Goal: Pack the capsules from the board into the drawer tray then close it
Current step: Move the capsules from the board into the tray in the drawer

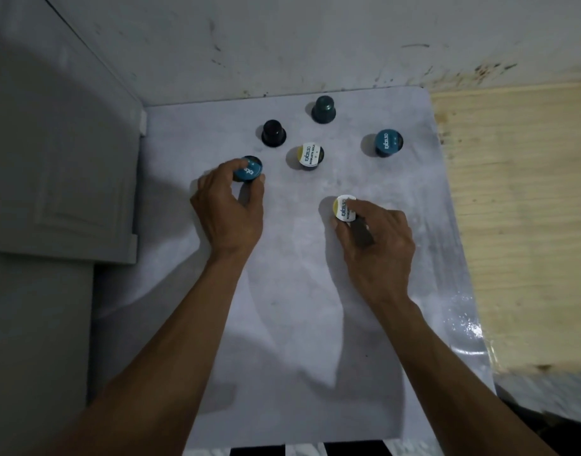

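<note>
Several coffee capsules stand on a pale marbled board (299,291). My left hand (228,209) grips a blue-lidded capsule (249,170) at the left. My right hand (374,238) grips a white-and-yellow-lidded capsule (344,208) near the middle. Free on the board are a second white-lidded capsule (310,155), a blue-lidded capsule (387,143) at the right, a black capsule (273,132) standing lid down, and a dark teal capsule (323,109) lid down at the back. No drawer tray is in view.
A white wall (315,44) rises right behind the board. A white panelled cabinet door (62,179) stands at the left. A light wooden surface (519,209) lies along the board's right side. A dark striped edge (315,449) shows at the bottom.
</note>
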`<state>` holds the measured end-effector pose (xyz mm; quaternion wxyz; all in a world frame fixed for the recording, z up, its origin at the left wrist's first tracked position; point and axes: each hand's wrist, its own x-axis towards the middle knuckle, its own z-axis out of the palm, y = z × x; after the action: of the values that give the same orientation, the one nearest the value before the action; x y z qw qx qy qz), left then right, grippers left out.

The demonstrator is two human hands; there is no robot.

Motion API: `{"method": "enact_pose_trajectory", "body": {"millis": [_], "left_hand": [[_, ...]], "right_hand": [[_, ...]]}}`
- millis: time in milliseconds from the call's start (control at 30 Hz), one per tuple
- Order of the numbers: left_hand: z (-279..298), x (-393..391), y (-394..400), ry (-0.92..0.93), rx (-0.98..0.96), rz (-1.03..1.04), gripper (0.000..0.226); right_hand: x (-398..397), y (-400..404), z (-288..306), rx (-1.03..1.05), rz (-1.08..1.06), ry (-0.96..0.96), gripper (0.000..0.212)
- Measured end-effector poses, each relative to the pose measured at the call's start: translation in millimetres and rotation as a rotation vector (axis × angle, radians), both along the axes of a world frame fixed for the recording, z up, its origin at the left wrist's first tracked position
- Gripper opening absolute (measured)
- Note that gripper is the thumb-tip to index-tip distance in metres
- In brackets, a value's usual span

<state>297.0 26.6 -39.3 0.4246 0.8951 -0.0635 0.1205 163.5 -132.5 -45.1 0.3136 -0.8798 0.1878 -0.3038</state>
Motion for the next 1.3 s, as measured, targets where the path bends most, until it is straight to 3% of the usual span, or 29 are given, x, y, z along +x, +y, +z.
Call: {"method": "enact_pose_trajectory", "body": {"millis": [367, 633, 800, 1000, 1167, 1300], "left_hand": [[27, -49, 23, 0.095, -0.147, -0.025, 0.028], [76, -90, 62, 0.093, -0.145, -0.007, 0.025], [126, -113, 101, -0.007, -0.137, -0.015, 0.026], [168, -147, 189, -0.048, -0.101, -0.007, 0.027], [189, -184, 303, -0.054, -0.066, -0.054, 0.028], [204, -191, 391, -0.022, -0.055, 0.025, 0.027]], "right_hand": [[3, 3, 12, 0.053, 0.002, 0.082, 0.019], [-7, 41, 74, 0.19, 0.055, 0.017, 0.022], [-15, 91, 117, 0.198, 0.13, -0.067, 0.024], [-33, 182, 162, 0.191, 0.199, -0.16, 0.024], [-62, 279, 187, 0.241, 0.246, -0.125, 0.023], [-74, 345, 195, 0.221, 0.315, -0.081, 0.022]]}}
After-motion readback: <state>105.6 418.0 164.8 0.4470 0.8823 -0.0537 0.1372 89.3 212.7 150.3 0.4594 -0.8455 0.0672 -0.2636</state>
